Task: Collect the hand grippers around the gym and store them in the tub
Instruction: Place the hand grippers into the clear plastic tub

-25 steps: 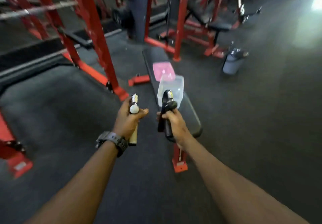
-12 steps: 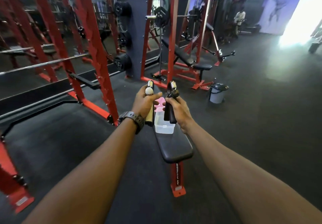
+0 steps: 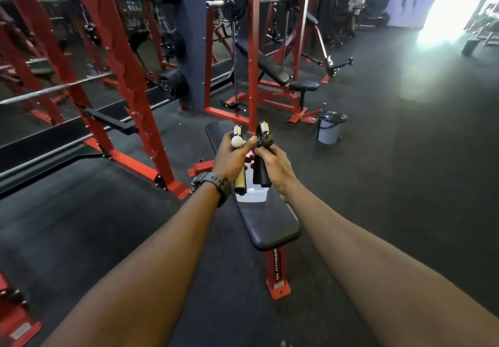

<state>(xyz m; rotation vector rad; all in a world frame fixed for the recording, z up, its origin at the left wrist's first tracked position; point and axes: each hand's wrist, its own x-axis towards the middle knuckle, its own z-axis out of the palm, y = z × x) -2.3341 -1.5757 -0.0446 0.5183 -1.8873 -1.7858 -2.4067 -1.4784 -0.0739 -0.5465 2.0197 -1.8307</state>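
Two hand grippers in sight, one per hand, both upright with spring coils on top and handles hanging down. Left hand [image 3: 231, 157], with a dark wristwatch [image 3: 216, 184] on the wrist, closed around the tan-handled gripper [image 3: 239, 163], fingers wrapped over the handles just under its white round knob, the wood-coloured handle ends poking out below the palm. Right hand [image 3: 275, 167] clamped on the black-handled gripper [image 3: 262, 157], fingers curled round the upper handles beneath the dark knob, the two black grips sticking down past the thumb side. Left thumb tip reaching across, touching or almost touching the black gripper's head; cannot tell which. Both grippers held side by side, close together, directly above one clear plastic tub [image 3: 252, 195], mostly hidden behind the handles and hands, only its pale lower corner showing. Tub standing on the black pad of one flat bench [image 3: 270, 222] with a red leg, about midway along its length. A sliver of something pink just behind the tub between the two grippers, too hidden to name. Further off, one grey lidded bucket [image 3: 330, 128] on the dark rubber floor to the right of the bench, well apart from the hands. One incline bench [image 3: 278, 74] in a red frame beyond it, and red rack uprights to the left carrying black weight plates.
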